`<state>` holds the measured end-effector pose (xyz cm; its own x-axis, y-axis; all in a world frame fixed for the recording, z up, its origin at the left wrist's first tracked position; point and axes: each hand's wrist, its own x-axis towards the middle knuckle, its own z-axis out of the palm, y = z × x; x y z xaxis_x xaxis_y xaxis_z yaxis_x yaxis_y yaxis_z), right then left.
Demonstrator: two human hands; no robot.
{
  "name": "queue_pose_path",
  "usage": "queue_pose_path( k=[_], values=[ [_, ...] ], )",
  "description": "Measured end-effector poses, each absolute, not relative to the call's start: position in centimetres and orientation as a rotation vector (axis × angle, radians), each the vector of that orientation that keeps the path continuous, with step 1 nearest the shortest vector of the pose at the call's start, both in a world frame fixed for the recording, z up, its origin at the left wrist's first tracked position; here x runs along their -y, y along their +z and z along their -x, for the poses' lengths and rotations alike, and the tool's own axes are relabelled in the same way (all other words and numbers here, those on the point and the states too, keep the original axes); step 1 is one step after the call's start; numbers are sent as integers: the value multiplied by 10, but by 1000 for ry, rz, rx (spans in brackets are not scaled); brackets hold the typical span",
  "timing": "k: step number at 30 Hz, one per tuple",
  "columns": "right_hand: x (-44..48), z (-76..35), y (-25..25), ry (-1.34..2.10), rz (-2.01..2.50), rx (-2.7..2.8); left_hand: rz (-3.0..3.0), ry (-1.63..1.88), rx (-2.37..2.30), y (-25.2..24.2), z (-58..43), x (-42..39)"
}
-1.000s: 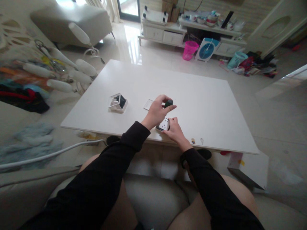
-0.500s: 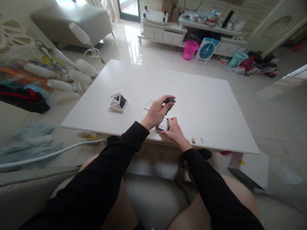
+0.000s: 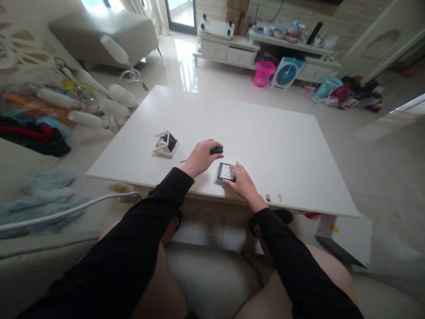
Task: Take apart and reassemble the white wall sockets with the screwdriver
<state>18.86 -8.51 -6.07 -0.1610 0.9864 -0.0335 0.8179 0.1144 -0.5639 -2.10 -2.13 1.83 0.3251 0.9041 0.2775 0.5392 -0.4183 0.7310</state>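
A screwdriver with a dark green handle is in my left hand, whose fingers close round the handle. A bit of thin metal shaft shows to the left of that hand, level with the wrist. My right hand grips the right edge of a wall socket, white-faced with dark slots and a dark rim. The socket lies face up near the table's front edge, on a white base. My left hand is up and to the left of the socket, apart from it.
On the white table, a clear-sided box with dark and pale contents stands at the left. Two small stickers, a yellow one and a pale one, lie by the front edge. A chandelier-like lamp overhangs the left side.
My left hand has moved left and slightly toward me with the screwdriver, away from above the socket. The white frame seen beside that hand earlier is now hidden. My right hand stays on the socket.
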Motion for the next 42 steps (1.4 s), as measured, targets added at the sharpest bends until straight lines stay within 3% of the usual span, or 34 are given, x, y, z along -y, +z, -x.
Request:
queue_pose_path(
  k=[9, 17, 32, 42],
  values=[
    [82, -203, -13, 440, 1741, 2072, -2428, 265, -1118, -31, 49, 24],
    [91, -205, 1, 457, 1760, 2154, -2507, 30, -974, -47, 53, 25],
    [98, -204, 17, 524, 1796, 2203, -2451, -103, -1196, -62, 73, 18],
    [101, -209, 24, 561, 1758, 2165, -2295, -1, -1525, -60, 37, 8]
  ],
)
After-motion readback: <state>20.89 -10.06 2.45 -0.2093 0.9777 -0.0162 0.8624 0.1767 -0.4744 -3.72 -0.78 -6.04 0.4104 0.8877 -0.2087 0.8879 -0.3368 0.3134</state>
